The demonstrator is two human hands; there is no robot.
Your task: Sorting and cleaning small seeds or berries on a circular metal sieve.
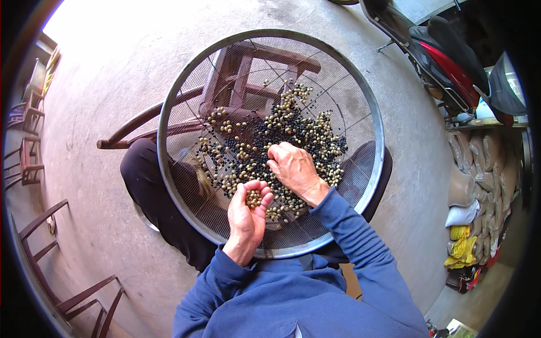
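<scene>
A large round sieve [373,169] with a metal rim and wire mesh rests across my lap. Loose pale tan and black beans [293,121] lie mixed over its middle. My left hand [247,217] is cupped, palm up, above the near part of the mesh, with a small heap of pale beans [253,199] in its palm. Just right of it, my right hand [294,169] hovers over or touches the pile, its fingers curled together and pointing left. Whatever those fingertips pinch, if anything, is hidden.
Beneath the sieve's far side, a brown wooden chair [242,73] lies tipped on the concrete floor [112,101]. More wooden chairs [34,158] line the left side. At right stand a red and black motorbike [451,67] and stacked filled sacks [479,174].
</scene>
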